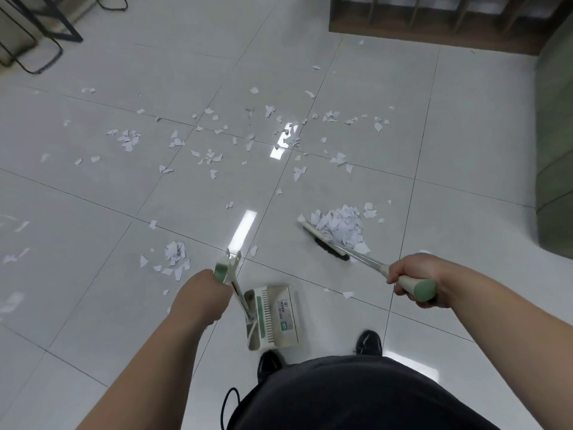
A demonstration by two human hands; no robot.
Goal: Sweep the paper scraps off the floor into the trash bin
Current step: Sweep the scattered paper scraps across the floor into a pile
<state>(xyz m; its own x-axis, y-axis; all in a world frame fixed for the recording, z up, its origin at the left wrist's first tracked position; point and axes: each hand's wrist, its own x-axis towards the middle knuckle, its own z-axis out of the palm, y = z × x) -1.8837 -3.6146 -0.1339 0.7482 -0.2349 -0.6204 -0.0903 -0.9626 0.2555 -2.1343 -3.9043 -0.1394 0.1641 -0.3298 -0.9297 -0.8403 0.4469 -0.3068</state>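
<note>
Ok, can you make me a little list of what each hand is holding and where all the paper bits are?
left hand: grips the handle of the dustpan
right hand: grips the handle of the broom
dustpan: low down, near the shoes
broom: bristles against the big pile
paper scraps: one big pile, many more spread over the floor
trash bin: not in view

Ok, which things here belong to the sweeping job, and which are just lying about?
Job: broom, held by right hand; dustpan, its grip held by left hand; pile of scraps; loose scraps across the floor.
Lying about: metal furniture legs, wooden shelf.
</note>
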